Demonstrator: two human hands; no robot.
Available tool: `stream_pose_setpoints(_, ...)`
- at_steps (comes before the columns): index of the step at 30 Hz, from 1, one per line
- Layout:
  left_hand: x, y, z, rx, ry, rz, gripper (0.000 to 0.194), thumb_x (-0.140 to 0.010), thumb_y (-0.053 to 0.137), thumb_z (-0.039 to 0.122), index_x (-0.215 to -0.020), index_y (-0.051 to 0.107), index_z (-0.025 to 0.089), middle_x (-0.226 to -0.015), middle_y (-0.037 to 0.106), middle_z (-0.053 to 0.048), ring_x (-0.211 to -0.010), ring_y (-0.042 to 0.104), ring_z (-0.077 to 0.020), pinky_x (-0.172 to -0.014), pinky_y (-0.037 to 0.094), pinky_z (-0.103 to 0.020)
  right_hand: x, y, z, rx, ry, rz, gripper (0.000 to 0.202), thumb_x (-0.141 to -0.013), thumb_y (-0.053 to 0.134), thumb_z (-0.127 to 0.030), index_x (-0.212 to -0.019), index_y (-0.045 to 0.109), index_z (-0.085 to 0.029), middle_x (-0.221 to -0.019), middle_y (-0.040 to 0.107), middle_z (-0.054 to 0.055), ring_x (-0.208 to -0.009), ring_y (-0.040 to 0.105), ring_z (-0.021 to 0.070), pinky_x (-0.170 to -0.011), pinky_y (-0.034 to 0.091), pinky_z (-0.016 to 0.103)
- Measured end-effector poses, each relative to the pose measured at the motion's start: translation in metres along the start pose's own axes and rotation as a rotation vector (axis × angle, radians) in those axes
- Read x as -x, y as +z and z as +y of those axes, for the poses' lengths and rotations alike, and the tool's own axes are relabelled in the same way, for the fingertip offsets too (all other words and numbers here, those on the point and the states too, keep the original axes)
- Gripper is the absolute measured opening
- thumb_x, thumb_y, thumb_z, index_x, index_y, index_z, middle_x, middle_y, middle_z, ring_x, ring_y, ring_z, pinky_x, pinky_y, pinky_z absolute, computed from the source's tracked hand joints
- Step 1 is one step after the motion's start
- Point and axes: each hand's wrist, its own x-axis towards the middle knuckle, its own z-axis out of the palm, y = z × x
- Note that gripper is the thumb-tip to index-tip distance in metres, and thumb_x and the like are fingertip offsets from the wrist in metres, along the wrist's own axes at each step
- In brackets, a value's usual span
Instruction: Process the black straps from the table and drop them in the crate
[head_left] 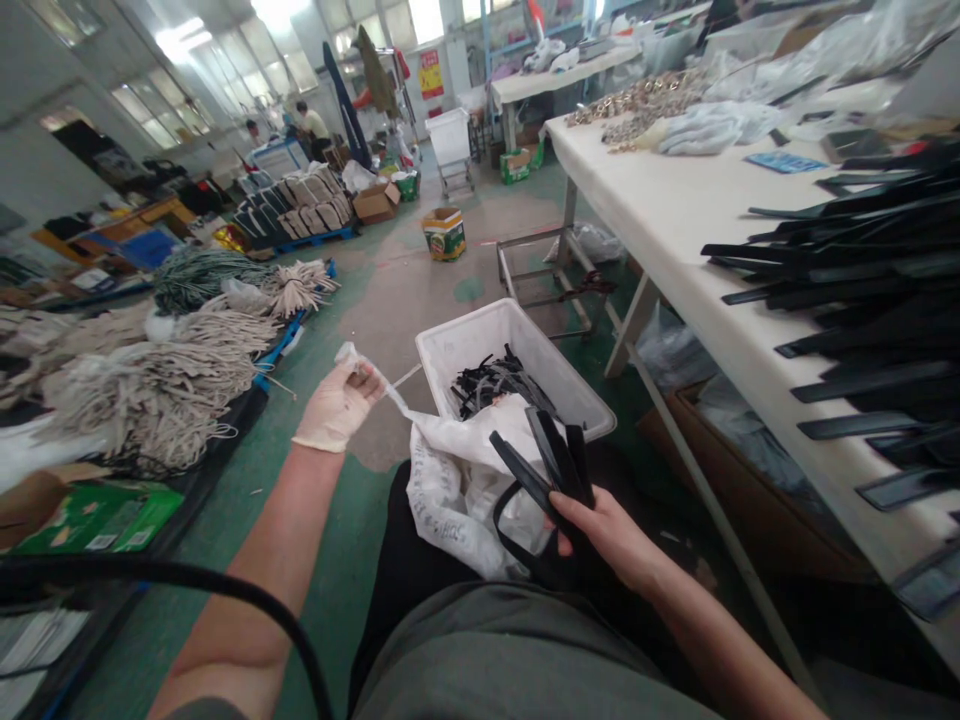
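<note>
My left hand (339, 405), in a pale glove, is closed on a gathered edge of a white sack (442, 500) and stretches it out to the left. The sack has dark printing and lies over my lap and the near rim of a white bin. Several black straps (551, 455) are held in my bare right hand (592, 525), just above the sack, with one strap looping down. Inside the white bin (566, 385) is a pile of black and grey strips (495, 378).
On the right, a long white table (637, 190) carries many black straps (862, 290). A metal frame (544, 270) stands beyond the bin. Bundles of beige cords (180, 380) lie on a pallet at left. A small carton (444, 235) sits on the floor; people are in the background.
</note>
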Motion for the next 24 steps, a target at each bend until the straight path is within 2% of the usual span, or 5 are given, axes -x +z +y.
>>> stream_pose_setpoints(2,0.011,0.001,-0.012,0.037,0.011,0.012,0.016,-0.087,0.057,0.02,-0.071,0.057,0.017,-0.055,0.059,0.003,-0.053,0.06,-0.011,-0.066,0.056,-0.029,0.004,0.002,0.002,0.043,-0.016,0.014,0.049,-0.078,0.056,-0.064,-0.065,0.057,-0.016,-0.046,0.054,-0.001,-0.046,0.048,0.0119,-0.049,0.038,0.024)
stream_pose_setpoints(7,0.059,-0.015,-0.12,0.008,-0.266,0.029,0.011,-0.079,0.065,0.015,-0.073,0.057,0.016,-0.066,0.066,-0.003,-0.061,0.065,-0.0138,-0.063,0.054,-0.026,0.009,0.005,0.004,0.236,0.025,0.046,0.043,-0.078,0.055,-0.06,-0.066,0.054,-0.018,-0.045,0.056,-0.001,-0.044,0.05,0.013,-0.049,0.039,0.025)
stream_pose_setpoints(10,0.078,-0.026,-0.164,0.009,-0.368,0.051,0.01,-0.078,0.066,0.015,-0.075,0.057,0.015,-0.075,0.07,-0.006,-0.065,0.067,-0.0148,-0.064,0.054,-0.026,0.011,0.006,0.006,0.331,0.045,0.081,0.036,-0.076,0.056,-0.055,-0.072,0.053,-0.019,-0.049,0.058,-0.002,-0.046,0.054,0.015,-0.049,0.041,0.025)
stream_pose_setpoints(12,0.083,-0.03,-0.175,0.029,-0.375,0.055,0.011,-0.077,0.068,0.017,-0.076,0.057,0.015,-0.076,0.07,-0.006,-0.065,0.067,-0.0149,-0.065,0.054,-0.026,0.011,0.008,0.007,0.374,0.048,0.098,0.033,-0.076,0.055,-0.052,-0.076,0.054,-0.019,-0.054,0.061,-0.001,-0.046,0.057,0.0158,-0.048,0.042,0.026)
stream_pose_setpoints(24,0.09,-0.034,-0.187,0.041,-0.365,0.015,0.031,-0.06,0.083,0.025,-0.075,0.057,0.016,-0.076,0.069,-0.003,-0.069,0.067,-0.0163,-0.07,0.052,-0.028,0.0,0.011,0.023,0.587,-0.002,0.117,0.023,-0.082,0.053,-0.045,-0.082,0.056,-0.021,-0.059,0.065,-0.001,-0.05,0.064,0.0196,-0.051,0.045,0.027)
